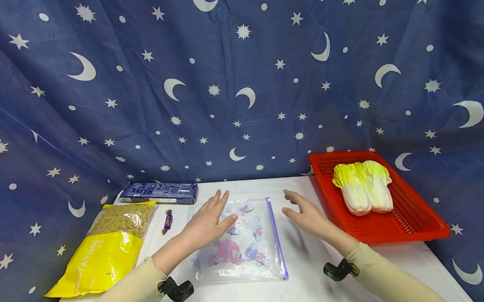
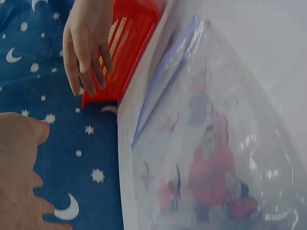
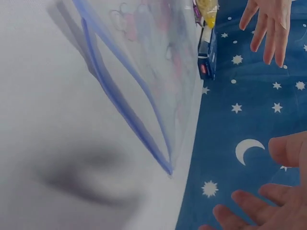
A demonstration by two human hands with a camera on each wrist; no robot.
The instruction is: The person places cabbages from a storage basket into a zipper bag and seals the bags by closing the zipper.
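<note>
A clear zip bag (image 1: 227,273) printed with pink and purple cartoon figures lies flat on the white table. Its purple zip edge (image 1: 277,244) faces right, and in the right wrist view the two zip strips (image 3: 112,96) stand apart at the mouth. Above the bag's left part hovers my left hand (image 1: 207,222), fingers extended, thumb spread, holding nothing. My right hand (image 1: 307,215) is raised to the right of the zip edge, also with nothing in it and its fingers loosely extended. Both palms face inward across the bag.
On the right, a red plastic basket (image 1: 416,231) holds napa cabbage (image 1: 363,188). At the left lie a yellow pasta bag (image 1: 105,260), a small purple wrapped candy (image 1: 167,222) and a flat blue box (image 1: 158,193). A blue star-and-moon curtain (image 1: 241,124) hangs behind the table.
</note>
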